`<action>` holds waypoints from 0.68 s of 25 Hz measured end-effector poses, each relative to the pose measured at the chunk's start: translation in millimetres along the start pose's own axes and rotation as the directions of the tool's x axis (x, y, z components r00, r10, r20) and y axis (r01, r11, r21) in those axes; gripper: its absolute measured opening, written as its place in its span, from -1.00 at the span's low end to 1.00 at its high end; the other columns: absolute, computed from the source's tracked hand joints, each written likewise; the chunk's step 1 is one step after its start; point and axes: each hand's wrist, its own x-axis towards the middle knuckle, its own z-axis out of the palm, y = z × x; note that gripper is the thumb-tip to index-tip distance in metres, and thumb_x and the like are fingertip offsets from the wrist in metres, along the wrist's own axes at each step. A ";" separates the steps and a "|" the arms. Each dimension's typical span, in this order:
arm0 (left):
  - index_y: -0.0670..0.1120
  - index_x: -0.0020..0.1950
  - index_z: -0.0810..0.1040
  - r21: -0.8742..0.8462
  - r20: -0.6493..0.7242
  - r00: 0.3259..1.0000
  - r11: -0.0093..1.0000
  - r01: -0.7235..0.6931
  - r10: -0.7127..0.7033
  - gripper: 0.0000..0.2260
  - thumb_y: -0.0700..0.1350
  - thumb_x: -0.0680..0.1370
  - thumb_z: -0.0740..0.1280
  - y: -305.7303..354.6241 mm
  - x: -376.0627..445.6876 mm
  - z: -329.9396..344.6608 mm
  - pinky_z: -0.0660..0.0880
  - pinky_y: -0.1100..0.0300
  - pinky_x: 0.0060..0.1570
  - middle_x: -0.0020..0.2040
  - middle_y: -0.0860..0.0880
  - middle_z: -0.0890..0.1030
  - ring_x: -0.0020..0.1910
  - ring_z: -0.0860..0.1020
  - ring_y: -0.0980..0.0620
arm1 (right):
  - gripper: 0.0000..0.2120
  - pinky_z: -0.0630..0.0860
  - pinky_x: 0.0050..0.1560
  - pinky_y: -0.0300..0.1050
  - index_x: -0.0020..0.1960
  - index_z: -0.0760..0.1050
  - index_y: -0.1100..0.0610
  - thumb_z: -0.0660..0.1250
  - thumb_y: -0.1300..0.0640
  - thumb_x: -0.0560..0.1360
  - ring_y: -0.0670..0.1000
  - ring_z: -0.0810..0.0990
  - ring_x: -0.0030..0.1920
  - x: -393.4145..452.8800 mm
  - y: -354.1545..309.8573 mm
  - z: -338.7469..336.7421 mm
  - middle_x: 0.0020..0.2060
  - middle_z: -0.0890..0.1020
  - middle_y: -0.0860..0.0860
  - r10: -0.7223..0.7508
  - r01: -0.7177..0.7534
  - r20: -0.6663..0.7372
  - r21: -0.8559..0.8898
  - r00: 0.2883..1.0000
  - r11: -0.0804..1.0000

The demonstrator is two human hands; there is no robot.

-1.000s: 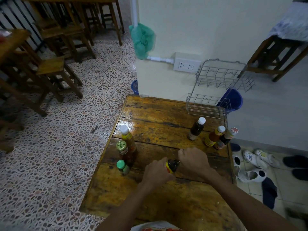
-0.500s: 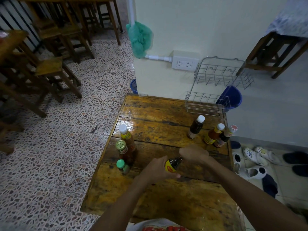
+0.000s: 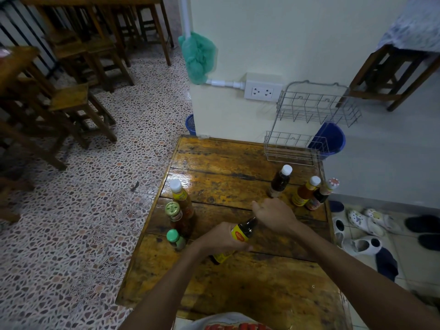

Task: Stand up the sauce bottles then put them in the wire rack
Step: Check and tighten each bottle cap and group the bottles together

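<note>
The dark bottle is tilted near the middle of the surface, its base low and near; the left hand has its fingers curled round the body, the right hand covers the neck, whether it pinches I cannot tell. Best to pivot it on its base, easing off only once it sits flat. Counted: seven bottles; three stand at the left edge, three at the far right; one wire rack, far right, holds none.

Dim, wide-angle warp, tabletop glare
</note>
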 end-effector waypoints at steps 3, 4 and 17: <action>-0.03 -0.10 0.62 -0.066 0.069 0.998 0.998 0.021 -0.016 -0.73 0.07 0.41 0.62 2.1 -5.0 0.3 0.57 0.17 -0.22 -0.25 -0.01 0.68 -0.28 0.64 0.01 | -0.52 0.20 -0.44 -0.15 -0.36 0.31 0.05 0.03 -0.12 0.67 -0.09 0.27 -0.48 3.4 5.0 4.0 -0.46 0.36 -0.05 0.032 -0.029 -0.029 0.070 0.999 0.997; -0.03 -0.10 0.62 -0.080 0.078 0.997 0.997 0.022 -0.016 -0.74 0.06 0.42 0.62 2.9 -6.8 1.6 0.57 0.18 -0.21 -0.25 -0.01 0.68 -0.27 0.63 0.01 | -0.49 0.14 -0.45 -0.16 -0.40 0.29 0.06 0.03 -0.12 0.68 -0.09 0.22 -0.53 2.3 5.4 5.8 -0.52 0.32 -0.04 -0.030 0.034 -0.049 0.082 0.998 0.996; -0.01 -0.08 0.60 -0.173 -0.003 1.000 0.985 -0.007 0.007 -0.73 0.08 0.45 0.61 -7.8 -13.8 7.1 0.56 0.18 -0.21 -0.26 0.01 0.66 -0.28 0.63 0.05 | -0.43 0.18 -0.43 0.04 -0.43 0.27 0.10 0.03 -0.13 0.69 0.01 0.19 -0.55 9.7 -5.6 12.0 -0.55 0.30 0.02 -0.189 0.192 -0.042 0.084 0.981 0.978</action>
